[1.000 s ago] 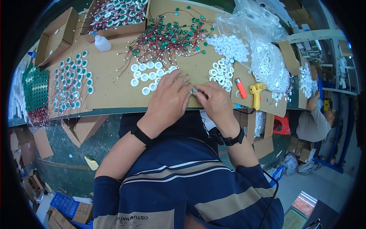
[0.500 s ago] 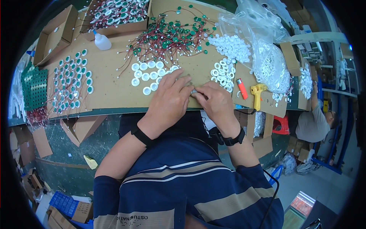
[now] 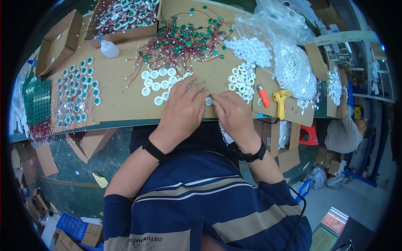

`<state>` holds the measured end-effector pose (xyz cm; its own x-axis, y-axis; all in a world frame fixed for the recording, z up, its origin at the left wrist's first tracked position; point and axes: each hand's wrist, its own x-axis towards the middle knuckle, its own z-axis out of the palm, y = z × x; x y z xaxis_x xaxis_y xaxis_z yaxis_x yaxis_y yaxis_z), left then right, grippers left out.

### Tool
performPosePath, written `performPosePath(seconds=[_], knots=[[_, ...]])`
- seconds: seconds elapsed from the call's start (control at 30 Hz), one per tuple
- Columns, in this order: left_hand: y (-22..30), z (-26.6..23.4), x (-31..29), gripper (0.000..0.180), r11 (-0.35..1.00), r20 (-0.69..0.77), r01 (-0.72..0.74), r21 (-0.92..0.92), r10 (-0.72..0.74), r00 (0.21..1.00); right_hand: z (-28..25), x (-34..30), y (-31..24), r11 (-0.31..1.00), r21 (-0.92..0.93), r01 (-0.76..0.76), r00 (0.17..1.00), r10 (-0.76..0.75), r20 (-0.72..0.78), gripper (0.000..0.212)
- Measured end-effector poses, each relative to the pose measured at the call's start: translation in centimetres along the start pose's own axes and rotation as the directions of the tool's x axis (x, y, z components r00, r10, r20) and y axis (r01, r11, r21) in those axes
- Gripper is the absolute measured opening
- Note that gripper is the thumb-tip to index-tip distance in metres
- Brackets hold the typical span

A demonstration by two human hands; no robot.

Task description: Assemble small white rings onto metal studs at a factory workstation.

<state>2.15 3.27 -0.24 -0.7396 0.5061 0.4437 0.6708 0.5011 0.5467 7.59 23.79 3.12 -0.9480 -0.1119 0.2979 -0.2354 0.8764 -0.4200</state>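
Between my hands, at the table's near edge, a small white round plastic cap [image 3: 209, 101] with a greyish middle shows its face. My right hand [image 3: 238, 115] pinches its right side with thumb and forefinger. My left hand [image 3: 181, 111] is curled, its fingertips closed against the cap's left side; its thumb is hidden. Just beyond my left hand lie several similar white caps [image 3: 156, 86] in rows, some partly covered by my fingers. Loose white rings [image 3: 242, 81] are heaped beyond my right hand.
Green discs with red wires [image 3: 180, 44] pile up at the back. Finished-looking discs [image 3: 79, 90] lie in rows at left, near a white bottle [image 3: 109, 49]. A red lighter [image 3: 263, 96] and yellow glue gun [image 3: 281, 100] sit at right. Another person [image 3: 344, 134] works at far right.
The cap between my hands has turned from tilted to face up and shows more fully. My right fingertips have shifted slightly. The whole table view has slid a little left.
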Motion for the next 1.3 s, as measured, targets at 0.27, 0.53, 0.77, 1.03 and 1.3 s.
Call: performPosePath(seconds=[0.27, 0.53, 0.77, 1.03, 1.3], knots=[[0.0, -0.5, 0.2, 0.032, 0.981, 0.139, -0.183, -0.061, 0.190, 0.972, -3.3, -1.1, 3.3, 0.982, -0.140, -0.124, 0.989, 0.111, -0.094, 0.024], [0.0, -1.1, 0.3, 0.036, 0.989, 0.080, -0.056, 0.140, 0.045, 0.996, -1.8, -1.2, 1.6, 0.985, -0.171, -0.027, 0.997, 0.015, -0.070, 0.026], [0.1, -1.3, 0.5, 0.042, 0.987, 0.051, -0.049, 0.155, 0.041, 0.998, 0.5, 0.4, 1.2, 0.996, -0.031, 0.085, 0.996, -0.085, 0.000, 0.024], [0.5, -0.2, 0.7, 0.050, 0.997, 0.002, -0.055, 0.059, 0.055, 0.998, -1.6, 3.3, 2.3, 0.974, 0.227, -0.023, 0.997, 0.005, 0.082, 0.022], [0.3, -0.4, 0.9, 0.038, 0.991, 0.106, -0.132, 0.038, 0.127, 0.986, -2.3, 10.1, 9.2, 0.978, -0.198, -0.060, 0.990, 0.033, -0.136, 0.030]])
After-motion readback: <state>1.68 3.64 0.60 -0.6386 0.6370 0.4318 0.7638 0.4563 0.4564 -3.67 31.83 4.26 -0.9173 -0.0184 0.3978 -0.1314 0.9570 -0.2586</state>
